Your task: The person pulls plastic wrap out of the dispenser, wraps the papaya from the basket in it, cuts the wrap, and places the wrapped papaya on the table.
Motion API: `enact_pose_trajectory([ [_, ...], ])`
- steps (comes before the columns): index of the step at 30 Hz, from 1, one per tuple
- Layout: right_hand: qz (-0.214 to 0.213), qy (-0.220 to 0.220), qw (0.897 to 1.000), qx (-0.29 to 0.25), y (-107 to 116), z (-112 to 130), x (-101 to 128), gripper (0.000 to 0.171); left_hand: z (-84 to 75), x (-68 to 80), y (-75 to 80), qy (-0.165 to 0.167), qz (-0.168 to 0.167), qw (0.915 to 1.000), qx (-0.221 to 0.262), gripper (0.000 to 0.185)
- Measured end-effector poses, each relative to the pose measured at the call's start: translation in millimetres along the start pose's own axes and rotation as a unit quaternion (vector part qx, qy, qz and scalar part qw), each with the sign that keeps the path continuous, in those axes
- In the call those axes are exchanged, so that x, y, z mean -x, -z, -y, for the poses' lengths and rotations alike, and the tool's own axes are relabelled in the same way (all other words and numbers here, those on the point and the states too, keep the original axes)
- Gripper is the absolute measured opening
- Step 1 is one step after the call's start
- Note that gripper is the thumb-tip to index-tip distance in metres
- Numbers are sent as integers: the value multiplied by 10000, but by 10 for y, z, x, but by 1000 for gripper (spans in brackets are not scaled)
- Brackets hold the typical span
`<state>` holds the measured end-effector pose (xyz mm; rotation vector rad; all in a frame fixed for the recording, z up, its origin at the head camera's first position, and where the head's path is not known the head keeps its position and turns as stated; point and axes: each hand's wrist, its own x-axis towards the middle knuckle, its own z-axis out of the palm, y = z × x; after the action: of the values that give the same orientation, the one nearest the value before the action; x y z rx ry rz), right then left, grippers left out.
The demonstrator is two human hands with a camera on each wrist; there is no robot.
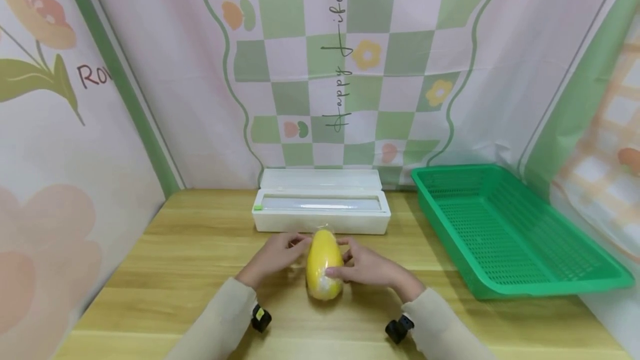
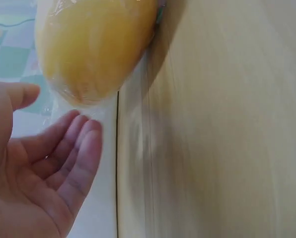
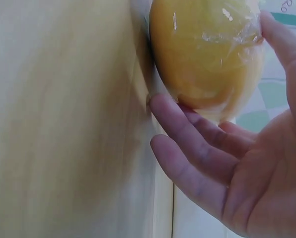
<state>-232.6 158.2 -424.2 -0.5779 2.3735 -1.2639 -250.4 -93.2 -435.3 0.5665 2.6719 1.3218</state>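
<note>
An oblong yellow melon (image 1: 324, 265), wrapped in shiny clear film, lies lengthwise on the wooden table between both hands. My right hand (image 1: 369, 265) holds it from the right: the thumb (image 3: 281, 37) presses on the film and the fingers reach round the lower side. My left hand (image 1: 277, 257) is at the melon's left, its fingers (image 2: 88, 153) loosely bent close to the wrapped end, thumb apart from it. Just beyond the melon stands a white cling film dispenser (image 1: 320, 223) with its lid raised and a film roll showing inside.
A green perforated plastic basket (image 1: 450, 238) stands at the right side of the table (image 1: 200, 271). A patterned curtain (image 1: 280, 71) hangs behind the table, with more printed cloth at both sides. A small green slider (image 1: 258, 208) sits at the dispenser's left end.
</note>
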Motion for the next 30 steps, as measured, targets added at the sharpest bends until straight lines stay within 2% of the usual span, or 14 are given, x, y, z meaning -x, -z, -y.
enact_pose_trajectory([
  [4,-87,0,9999,-83,-41,9,27,91,-32,-25,-11,371,383,9984,166,56],
  [8,-148,8,9999,-32,-66,14,49,92,-77,-49,-11,706,557,9956,280,66],
  [12,-237,46,9996,126,-82,34,78,94,-96,-63,-2,685,724,9945,323,67],
  [15,-261,108,9992,281,-91,47,95,97,-88,-71,8,678,966,9912,604,66],
  [19,-234,224,9988,359,-103,56,113,97,-56,-76,18,907,1272,9809,1159,65],
  [22,-223,245,9988,363,-105,58,121,97,-8,-117,1,1004,1371,9742,1483,65],
  [26,-181,271,9986,428,-107,72,128,98,45,-204,-36,940,1489,9695,1706,67],
  [30,-106,398,9981,468,-114,87,129,99,59,-273,-55,802,1533,9702,1694,65],
])
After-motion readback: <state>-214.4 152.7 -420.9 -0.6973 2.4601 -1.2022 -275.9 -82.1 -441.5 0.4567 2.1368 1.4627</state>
